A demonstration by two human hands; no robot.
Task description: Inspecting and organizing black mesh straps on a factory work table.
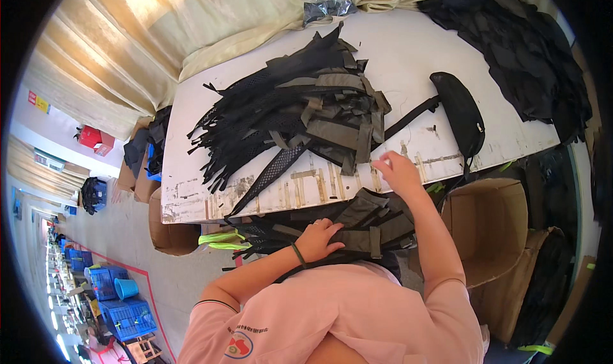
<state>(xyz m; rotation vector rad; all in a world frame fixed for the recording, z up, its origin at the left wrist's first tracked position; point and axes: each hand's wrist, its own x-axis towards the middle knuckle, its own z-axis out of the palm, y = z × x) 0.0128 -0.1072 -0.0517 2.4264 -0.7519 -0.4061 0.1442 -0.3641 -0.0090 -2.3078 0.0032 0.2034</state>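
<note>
A bundle of black mesh pieces with grey-brown fabric ends (357,230) lies between my body and the table edge. My left hand (319,239) is on this bundle, its fingers bent over the fabric and the thumb to the side. Above the table's near edge is my right hand (399,172), thumb and fingers slightly apart with nothing visible between them. Just beyond it lies a large pile of similar mesh pieces (287,109), fanned out with the grey-brown ends to the right. A black zippered pouch on a strap (458,112) sits to the right of the pile.
The white table (396,38) has worn tape marks along its near edge. Black fabric (511,51) is heaped at its far right. Cardboard boxes (485,230) stand below on the right, another (169,230) on the left. Blue crates (128,316) stand on the floor at left.
</note>
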